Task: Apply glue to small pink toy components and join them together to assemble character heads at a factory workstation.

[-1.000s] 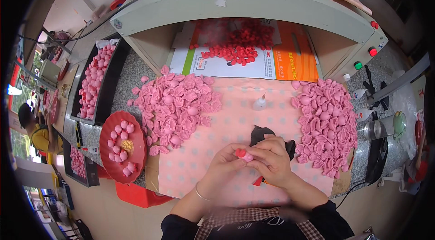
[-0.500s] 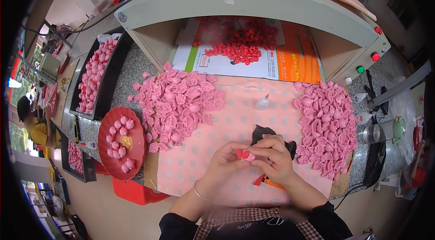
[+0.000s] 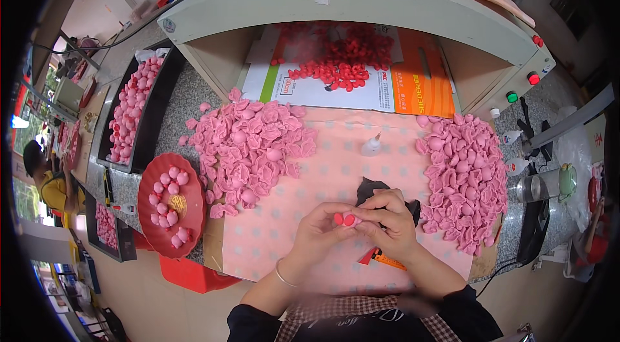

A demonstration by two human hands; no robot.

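Both forearms rise from six o'clock, meeting mid-counter (image 3: pixel 336 177), where left hand (image 3: pixel 321 231) and right hand (image 3: pixel 389 224) fingers pinch one small pink-and-red toy piece (image 3: pixel 346 218) together.

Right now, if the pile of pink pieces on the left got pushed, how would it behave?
The left pink pile would probably scatter rather than slide whole: its pieces lie loose, with strays at the edges. Each looks small and thin, so likely light. The dotted cloth beneath might bunch.

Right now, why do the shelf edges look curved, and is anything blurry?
Head view: fisheye bends the grey shelf toward the rim, with black corners; light is soft and even; the hands and pink pieces are sharp; the checked garment at the bottom edge is smeared.
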